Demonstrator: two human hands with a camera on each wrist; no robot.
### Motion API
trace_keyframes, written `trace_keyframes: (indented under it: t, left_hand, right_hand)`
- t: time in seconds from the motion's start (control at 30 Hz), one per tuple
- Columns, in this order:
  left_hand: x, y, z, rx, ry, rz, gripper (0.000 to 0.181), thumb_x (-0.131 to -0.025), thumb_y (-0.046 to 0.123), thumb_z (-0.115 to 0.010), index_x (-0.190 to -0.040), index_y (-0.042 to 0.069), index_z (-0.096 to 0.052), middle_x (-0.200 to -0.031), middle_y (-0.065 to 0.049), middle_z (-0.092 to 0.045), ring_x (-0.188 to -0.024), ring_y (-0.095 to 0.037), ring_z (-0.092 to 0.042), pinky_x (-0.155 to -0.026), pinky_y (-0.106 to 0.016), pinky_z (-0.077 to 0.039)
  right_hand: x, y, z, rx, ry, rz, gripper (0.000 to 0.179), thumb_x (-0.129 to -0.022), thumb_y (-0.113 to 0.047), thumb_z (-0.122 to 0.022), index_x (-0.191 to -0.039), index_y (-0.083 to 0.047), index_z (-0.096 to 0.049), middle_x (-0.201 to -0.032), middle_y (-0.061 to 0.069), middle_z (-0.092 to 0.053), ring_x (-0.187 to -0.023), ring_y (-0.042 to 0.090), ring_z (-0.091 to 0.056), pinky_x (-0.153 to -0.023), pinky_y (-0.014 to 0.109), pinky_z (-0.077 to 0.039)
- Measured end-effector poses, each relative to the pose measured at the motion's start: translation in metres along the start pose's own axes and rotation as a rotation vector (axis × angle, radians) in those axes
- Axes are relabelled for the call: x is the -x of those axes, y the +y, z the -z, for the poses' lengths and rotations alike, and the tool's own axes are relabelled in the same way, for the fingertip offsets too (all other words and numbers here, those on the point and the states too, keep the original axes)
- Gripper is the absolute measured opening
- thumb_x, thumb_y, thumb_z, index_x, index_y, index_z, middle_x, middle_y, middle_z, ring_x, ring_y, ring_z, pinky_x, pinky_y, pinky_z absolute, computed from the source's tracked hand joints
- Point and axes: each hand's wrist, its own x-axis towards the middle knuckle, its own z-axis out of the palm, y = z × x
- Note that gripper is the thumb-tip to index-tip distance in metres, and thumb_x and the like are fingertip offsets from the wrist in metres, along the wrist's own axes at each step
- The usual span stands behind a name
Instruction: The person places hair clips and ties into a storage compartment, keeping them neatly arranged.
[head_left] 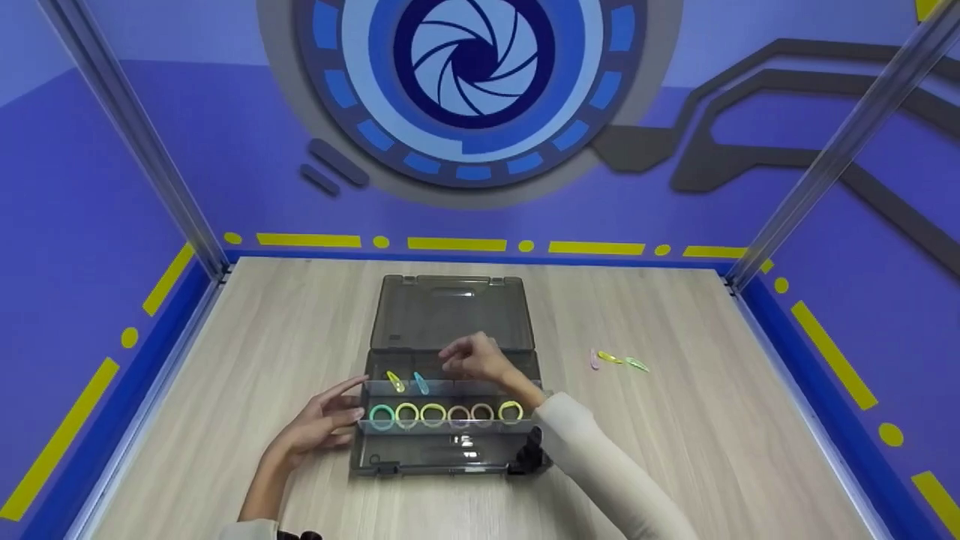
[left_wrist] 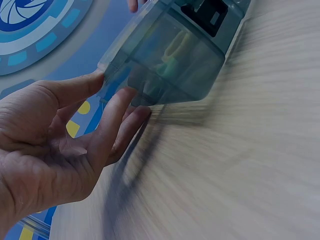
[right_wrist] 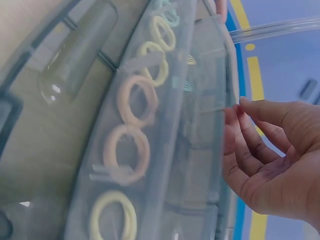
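Observation:
A grey see-through storage box (head_left: 450,313) lies with its lid folded back. Hair ties (head_left: 433,415) in yellow, green and pinkish tones line its middle row. A yellow hair clip (head_left: 395,382) and a blue hair clip (head_left: 421,383) are in the row behind. With fairly loose fingers, my left hand (head_left: 319,421) touches the box's left side. My right hand (head_left: 480,358) is over the back row, right of the blue clip. In the right wrist view its thumb and index fingertips (right_wrist: 242,101) meet; whether something small is between them is unclear.
Pink (head_left: 595,360), yellow (head_left: 610,358) and green (head_left: 637,364) hair clips lie on the wooden table (head_left: 675,450), right of the box. A black object (head_left: 529,452) shows at the box's front right corner. Printed blue walls (head_left: 180,180) stand around the table.

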Motion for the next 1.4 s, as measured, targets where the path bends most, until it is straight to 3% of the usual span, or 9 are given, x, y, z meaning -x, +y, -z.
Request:
trace_keyframes:
  t: [0.23, 0.4, 0.67, 0.87, 1.1, 1.4]
  left_hand:
    - [0.000, 0.001, 0.000, -0.013, 0.015, -0.004, 0.066, -0.102, 0.024, -0.064, -0.161, 0.018, -0.033, -0.148, -0.027, -0.043, -0.112, -0.022, -0.061, -0.076, -0.028, -0.058]
    - [0.000, 0.001, -0.001, 0.000, -0.001, -0.016, 0.067, -0.103, 0.023, -0.063, -0.161, 0.016, -0.031, -0.147, -0.028, -0.043, -0.107, -0.020, -0.062, -0.075, -0.026, -0.057]
    - [0.000, 0.000, -0.001, -0.002, -0.006, -0.026, 0.066, -0.103, 0.022, -0.061, -0.162, 0.016, -0.030, -0.147, -0.029, -0.044, -0.104, -0.019, -0.063, -0.072, -0.025, -0.056]
    - [0.000, -0.002, 0.000, -0.008, 0.004, -0.014, 0.067, -0.103, 0.022, -0.062, -0.162, 0.016, -0.031, -0.147, -0.028, -0.044, -0.106, -0.021, -0.063, -0.072, -0.025, -0.056]
    - [-0.001, -0.002, 0.001, -0.018, 0.014, -0.017, 0.067, -0.102, 0.024, -0.064, -0.161, 0.017, -0.032, -0.148, -0.028, -0.045, -0.109, -0.023, -0.063, -0.075, -0.028, -0.056]
    - [0.000, 0.000, 0.000, 0.003, 0.012, 0.004, 0.066, -0.102, 0.023, -0.064, -0.161, 0.018, -0.034, -0.148, -0.027, -0.044, -0.107, -0.020, -0.061, -0.073, -0.025, -0.056]
  right_hand:
    - [0.011, 0.001, 0.029, 0.012, 0.030, 0.034, 0.017, -0.089, 0.005, -0.069, -0.105, 0.010, -0.074, -0.090, 0.023, -0.077, -0.059, 0.007, -0.057, -0.052, 0.015, -0.046]
    - [0.024, 0.009, 0.051, 0.000, 0.052, 0.071, 0.018, -0.091, 0.003, -0.070, -0.105, 0.015, -0.071, -0.085, 0.027, -0.073, -0.058, 0.008, -0.057, -0.051, 0.014, -0.045]
    - [0.049, 0.032, 0.092, -0.017, 0.090, -0.034, 0.023, -0.095, 0.001, -0.066, -0.112, 0.016, -0.068, -0.095, 0.031, -0.072, -0.065, 0.005, -0.060, -0.057, 0.018, -0.050]
    - [0.068, 0.058, 0.126, -0.002, 0.162, -0.107, 0.024, -0.095, 0.001, -0.064, -0.114, 0.015, -0.068, -0.095, 0.028, -0.074, -0.073, 0.016, -0.072, -0.061, 0.022, -0.056]
    - [0.090, 0.091, 0.165, -0.014, 0.229, -0.210, 0.028, -0.097, 0.001, -0.061, -0.119, 0.016, -0.065, -0.101, 0.029, -0.074, -0.077, 0.020, -0.075, -0.062, 0.023, -0.058]
    - [0.118, 0.124, 0.210, 0.118, 0.311, -0.275, 0.031, -0.098, -0.003, -0.063, -0.121, 0.017, -0.063, -0.105, 0.031, -0.073, -0.078, 0.021, -0.076, -0.063, 0.025, -0.059]
